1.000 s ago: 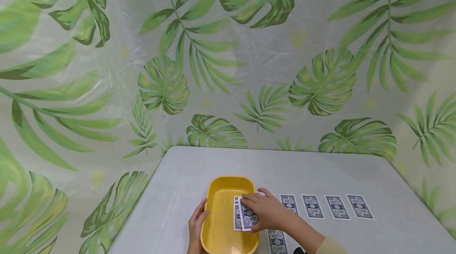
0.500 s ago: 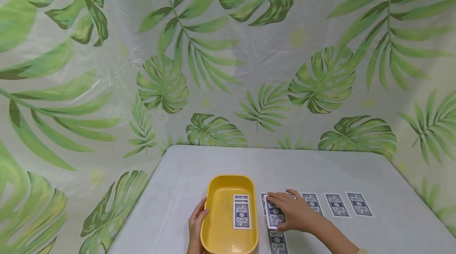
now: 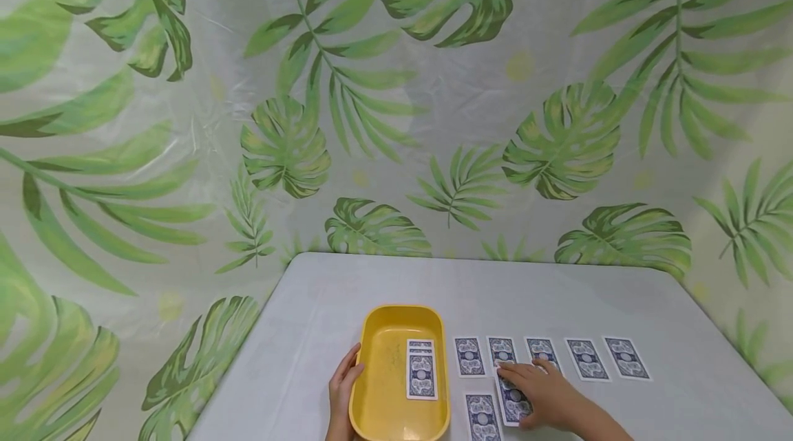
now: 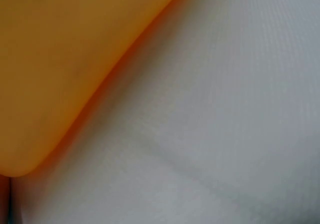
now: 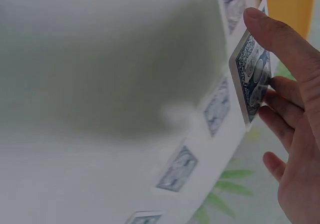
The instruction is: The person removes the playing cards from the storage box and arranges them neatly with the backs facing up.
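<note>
My right hand (image 3: 548,396) pinches a blue-backed playing card (image 3: 513,403) between thumb and fingertips, over the table right of the yellow tray (image 3: 372,406). In the right wrist view the held card (image 5: 256,73) is tilted, its patterned back showing, clear of the tabletop. My left hand (image 3: 341,389) grips the tray's left side, thumb at the rim. Inside the tray, overlapping cards (image 3: 422,378) lie face down near its right wall. The left wrist view shows just the tray's outer wall (image 4: 65,58) and white cloth.
Face-down cards (image 3: 585,360) form a row across the table to the right of the tray. One more card (image 3: 482,419) lies nearer me, beside the tray's right side. A leaf-patterned curtain (image 3: 458,117) hangs behind the white table (image 3: 526,293).
My right hand has carried the card out of the tray and rightward, past the lone near card. The left hand and tray have stayed put.
</note>
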`<state>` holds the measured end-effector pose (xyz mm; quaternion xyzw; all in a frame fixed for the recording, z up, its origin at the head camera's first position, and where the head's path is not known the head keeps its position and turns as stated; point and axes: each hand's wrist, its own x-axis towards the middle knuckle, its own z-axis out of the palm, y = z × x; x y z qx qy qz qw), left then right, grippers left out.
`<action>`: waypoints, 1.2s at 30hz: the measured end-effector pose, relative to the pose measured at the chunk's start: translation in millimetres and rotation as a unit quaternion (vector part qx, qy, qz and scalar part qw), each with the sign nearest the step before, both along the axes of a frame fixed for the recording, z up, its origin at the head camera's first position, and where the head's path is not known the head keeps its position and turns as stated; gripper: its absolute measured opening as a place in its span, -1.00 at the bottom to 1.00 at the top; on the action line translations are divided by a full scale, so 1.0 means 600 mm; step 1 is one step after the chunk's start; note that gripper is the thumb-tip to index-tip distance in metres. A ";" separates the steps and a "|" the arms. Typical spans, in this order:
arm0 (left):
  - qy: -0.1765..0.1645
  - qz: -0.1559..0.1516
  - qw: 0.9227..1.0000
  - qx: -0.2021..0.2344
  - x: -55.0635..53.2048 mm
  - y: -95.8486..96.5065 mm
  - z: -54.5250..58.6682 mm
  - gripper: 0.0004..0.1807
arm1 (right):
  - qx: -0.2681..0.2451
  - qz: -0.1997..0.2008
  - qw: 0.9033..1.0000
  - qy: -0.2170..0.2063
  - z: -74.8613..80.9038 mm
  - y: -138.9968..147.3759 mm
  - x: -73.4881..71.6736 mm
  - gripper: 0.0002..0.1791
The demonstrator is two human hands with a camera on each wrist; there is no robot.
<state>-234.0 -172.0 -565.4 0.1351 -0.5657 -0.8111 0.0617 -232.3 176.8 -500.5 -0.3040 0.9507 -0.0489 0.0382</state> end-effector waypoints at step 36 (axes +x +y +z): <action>-0.008 0.003 1.000 -0.016 0.002 0.001 0.003 -0.46 | -0.019 -0.136 0.975 -0.176 -0.053 -0.003 -0.005 -0.21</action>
